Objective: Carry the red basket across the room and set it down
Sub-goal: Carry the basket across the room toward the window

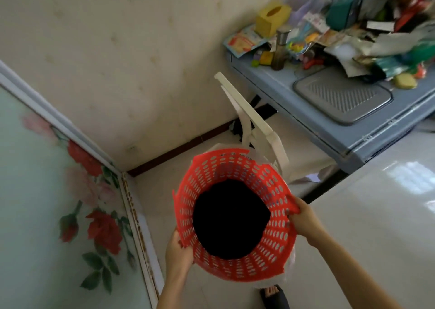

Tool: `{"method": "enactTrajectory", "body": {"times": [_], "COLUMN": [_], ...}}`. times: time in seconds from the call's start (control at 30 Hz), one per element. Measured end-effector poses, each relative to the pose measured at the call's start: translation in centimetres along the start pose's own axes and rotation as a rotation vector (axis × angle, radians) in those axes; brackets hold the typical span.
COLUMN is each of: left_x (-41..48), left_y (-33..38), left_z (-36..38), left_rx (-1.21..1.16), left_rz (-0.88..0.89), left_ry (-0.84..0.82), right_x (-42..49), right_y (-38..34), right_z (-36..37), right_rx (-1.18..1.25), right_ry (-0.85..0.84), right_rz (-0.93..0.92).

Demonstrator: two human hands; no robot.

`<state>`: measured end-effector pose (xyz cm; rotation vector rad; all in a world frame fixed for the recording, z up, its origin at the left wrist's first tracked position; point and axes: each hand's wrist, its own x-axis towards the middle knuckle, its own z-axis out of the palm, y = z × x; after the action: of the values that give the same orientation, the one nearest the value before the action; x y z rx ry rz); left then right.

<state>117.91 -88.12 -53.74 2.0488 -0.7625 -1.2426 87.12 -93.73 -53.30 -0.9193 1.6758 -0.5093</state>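
Red basket (277, 235), both hands, over tiled floor (164, 191)

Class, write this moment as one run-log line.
stage: carrying | red basket: off the floor | left hand: grips rim | right hand: grips rim | ahead: white chair

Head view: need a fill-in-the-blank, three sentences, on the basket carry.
1. The red perforated plastic basket is gripped at its rim by ____ hands.
2. The right hand holds the basket's side nearer the ____ plastic chair.
3. The yellow tissue box sits on the cluttered ____ table.

Missing words: both; white; blue
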Motion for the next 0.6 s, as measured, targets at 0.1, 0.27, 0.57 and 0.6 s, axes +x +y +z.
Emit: {"method": "enactTrajectory", "body": {"times": [0.1,0.27,0.57,0.6], "left_x": [-3.6,-5.9,-10.8,-11.1], "left_y": [1.7,2.0,2.1,2.0], "left_z": [-1.9,-3.4,-3.1,-2.8], "left_rx": [-0.01,-0.029,0.136,0.15], "left_rz": [0.007,-0.038,0.081,0.098], "left_ry": [0.009,-0.014,-0.113,-0.12], "right_x": [-4.1,-8.6,-15.8,-16.4], "right_y": [-1.2,-0.9,2.9,3.5], "right_z": [-0.8,-1.1,-2.7,-3.0], "right_rx": [0.008,0.045,0.17,0.187], "right_ry": [0.066,0.064,0.251,0.279], "right_rz": [-0.016,0.002,0.036,0.044]}}
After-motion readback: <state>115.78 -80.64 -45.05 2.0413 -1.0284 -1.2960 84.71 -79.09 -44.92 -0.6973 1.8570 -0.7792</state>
